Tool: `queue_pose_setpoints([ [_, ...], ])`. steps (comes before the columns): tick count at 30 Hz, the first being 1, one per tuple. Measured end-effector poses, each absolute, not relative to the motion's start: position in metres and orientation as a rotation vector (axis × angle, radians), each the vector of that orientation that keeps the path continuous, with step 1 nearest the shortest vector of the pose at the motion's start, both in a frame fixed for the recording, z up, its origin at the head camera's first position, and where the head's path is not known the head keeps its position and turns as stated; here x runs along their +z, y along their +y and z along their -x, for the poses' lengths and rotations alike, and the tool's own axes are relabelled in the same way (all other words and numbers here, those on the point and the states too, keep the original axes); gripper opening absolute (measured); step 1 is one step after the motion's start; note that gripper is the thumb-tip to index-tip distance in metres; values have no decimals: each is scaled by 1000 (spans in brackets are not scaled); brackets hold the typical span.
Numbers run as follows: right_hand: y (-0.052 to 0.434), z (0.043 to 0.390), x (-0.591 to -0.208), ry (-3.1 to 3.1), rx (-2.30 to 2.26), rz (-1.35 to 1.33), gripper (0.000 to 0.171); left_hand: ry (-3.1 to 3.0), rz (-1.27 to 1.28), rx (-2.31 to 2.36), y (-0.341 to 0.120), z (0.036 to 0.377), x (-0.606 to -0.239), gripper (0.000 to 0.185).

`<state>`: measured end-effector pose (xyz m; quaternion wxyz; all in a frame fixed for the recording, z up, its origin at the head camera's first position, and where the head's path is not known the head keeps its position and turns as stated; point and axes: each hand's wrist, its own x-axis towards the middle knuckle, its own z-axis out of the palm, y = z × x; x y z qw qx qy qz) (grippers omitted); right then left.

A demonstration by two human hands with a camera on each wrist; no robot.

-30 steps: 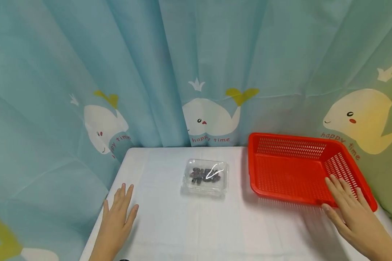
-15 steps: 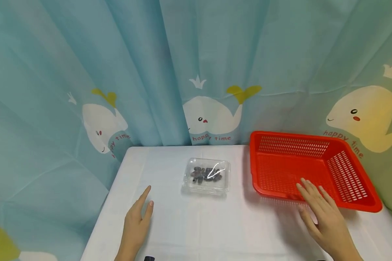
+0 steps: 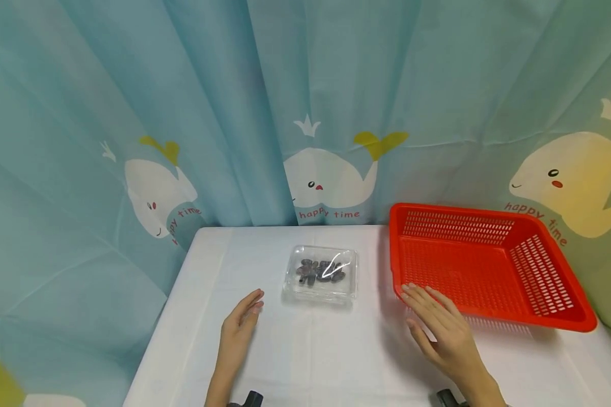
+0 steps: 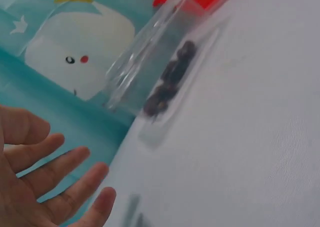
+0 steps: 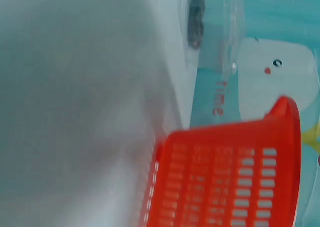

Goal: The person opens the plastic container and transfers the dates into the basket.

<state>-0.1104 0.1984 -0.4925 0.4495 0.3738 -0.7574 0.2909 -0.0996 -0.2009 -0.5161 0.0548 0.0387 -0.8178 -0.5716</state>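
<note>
A clear plastic box (image 3: 321, 274) of dark fruit sits at the middle back of the white table (image 3: 295, 362); the left wrist view shows the box (image 4: 165, 82) too, and it appears blurred in the right wrist view (image 5: 200, 17). My left hand (image 3: 239, 325) hovers open just left and in front of the box, fingers straight, holding nothing. My right hand (image 3: 435, 325) is open, fingers spread, close to the front left corner of the red mesh basket (image 3: 539, 271). The basket is empty.
A teal curtain with whale prints (image 3: 326, 181) hangs close behind and around the table. The table's left edge (image 3: 158, 333) drops off beside my left hand. The basket (image 5: 225, 177) fills the right back part.
Both hands have moved inward toward the plastic box: the left hand rightward from the table's left edge, the right hand leftward off the basket's right side to its front left corner.
</note>
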Motion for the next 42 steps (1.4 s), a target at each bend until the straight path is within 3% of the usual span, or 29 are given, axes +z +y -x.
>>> queue_pose_setpoints([
  [17,140,140,-514,-1897,707,-1126,33,-2159,-280,-2478,-188,139,-543,53],
  [26,113,156,-523,-2199,638,-1262,30,-2045,-304,-2611,-177,158,-548,46],
  [42,75,175,-522,-2359,596,-1211,46,-1955,-290,-2745,-169,160,-544,44],
])
